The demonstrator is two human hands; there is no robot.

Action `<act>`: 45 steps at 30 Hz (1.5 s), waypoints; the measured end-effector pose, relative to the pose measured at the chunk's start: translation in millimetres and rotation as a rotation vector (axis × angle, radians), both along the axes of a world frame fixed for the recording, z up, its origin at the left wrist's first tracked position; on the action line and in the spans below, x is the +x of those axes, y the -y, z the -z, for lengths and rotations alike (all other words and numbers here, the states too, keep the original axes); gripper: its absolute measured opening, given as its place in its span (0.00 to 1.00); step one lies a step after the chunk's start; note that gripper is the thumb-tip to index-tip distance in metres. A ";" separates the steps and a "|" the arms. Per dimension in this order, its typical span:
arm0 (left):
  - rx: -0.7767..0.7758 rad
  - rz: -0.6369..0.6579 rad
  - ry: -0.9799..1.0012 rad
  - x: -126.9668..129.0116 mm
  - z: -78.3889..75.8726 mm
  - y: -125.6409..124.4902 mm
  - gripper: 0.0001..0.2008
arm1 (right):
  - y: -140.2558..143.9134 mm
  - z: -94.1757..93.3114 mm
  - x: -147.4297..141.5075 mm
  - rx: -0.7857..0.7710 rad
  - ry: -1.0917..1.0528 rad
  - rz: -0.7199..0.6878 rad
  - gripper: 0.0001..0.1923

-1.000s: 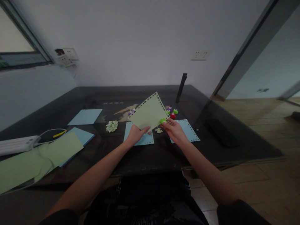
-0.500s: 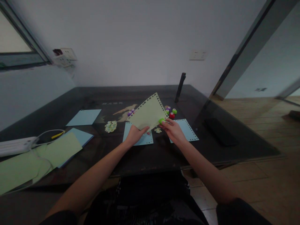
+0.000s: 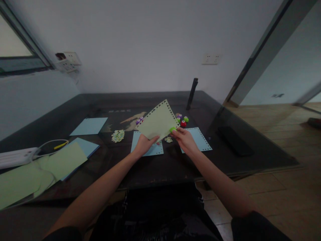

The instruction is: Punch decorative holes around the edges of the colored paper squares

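Observation:
My left hand (image 3: 143,144) grips the near corner of a pale green paper sheet (image 3: 158,121), held tilted above the dark table (image 3: 155,160). Small holes line the sheet's far edges. My right hand (image 3: 185,140) pinches a small green hole punch (image 3: 173,129) against the sheet's right edge. Under the hands lie two light blue sheets, one (image 3: 151,150) below my left hand and one with punched edges (image 3: 200,139) by my right hand. A small heap of paper cut-outs (image 3: 168,139) lies between them.
Several small round punches, purple, green and red (image 3: 182,119), sit behind the sheet, two more purple ones (image 3: 139,120) to its left. A pile of paper bits (image 3: 118,135), blue sheets (image 3: 89,126), green sheets (image 3: 64,160), a white power strip (image 3: 15,156), a black upright object (image 3: 192,93) are around.
Hands and sheet stay in nearly the same place; only the view has shifted slightly.

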State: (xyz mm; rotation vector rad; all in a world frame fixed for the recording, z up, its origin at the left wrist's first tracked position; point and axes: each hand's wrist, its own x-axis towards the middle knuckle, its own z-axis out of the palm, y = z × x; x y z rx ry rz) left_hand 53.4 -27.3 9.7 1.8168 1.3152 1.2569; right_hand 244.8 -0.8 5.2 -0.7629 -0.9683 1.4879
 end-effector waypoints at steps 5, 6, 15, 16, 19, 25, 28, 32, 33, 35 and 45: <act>-0.018 0.007 -0.024 -0.4 0.7 -0.2 0.08 | -0.9 2.0 0.5 0.007 0.016 0.002 0.13; -0.012 0.008 -0.041 -0.7 1.1 -0.5 0.09 | -1.3 2.5 0.6 0.010 0.019 0.000 0.13; 0.008 0.018 -0.090 -1.8 3.8 -1.9 0.09 | -0.9 1.9 0.0 0.011 0.006 -0.001 0.12; 0.009 0.018 -0.088 -1.8 4.3 -2.0 0.09 | -0.4 1.4 -0.1 0.012 0.004 -0.001 0.12; 0.022 0.017 -0.082 -2.1 5.8 -2.6 0.09 | 0.6 0.3 -0.6 0.003 -0.012 0.003 0.12; 0.017 0.024 -0.075 -2.6 6.9 -2.8 0.10 | 0.7 0.2 -1.2 -0.002 -0.020 0.016 0.13; 0.003 0.021 -0.076 -2.0 6.6 -2.5 0.10 | 0.5 0.2 -1.1 0.007 -0.015 0.018 0.13; 0.006 0.020 -0.064 -1.0 5.7 -1.9 0.10 | 0.7 -0.2 -0.6 0.012 -0.004 0.017 0.13; 0.010 0.020 -0.066 -0.8 5.3 -1.7 0.10 | 0.6 -0.2 -0.6 0.010 -0.001 0.018 0.13; 0.012 0.018 -0.075 -0.4 4.5 -1.4 0.10 | 0.4 0.0 -0.5 0.012 0.010 0.021 0.14; -0.016 0.005 -0.067 1.3 4.5 0.7 0.08 | -1.4 2.6 1.6 0.049 0.077 0.024 0.14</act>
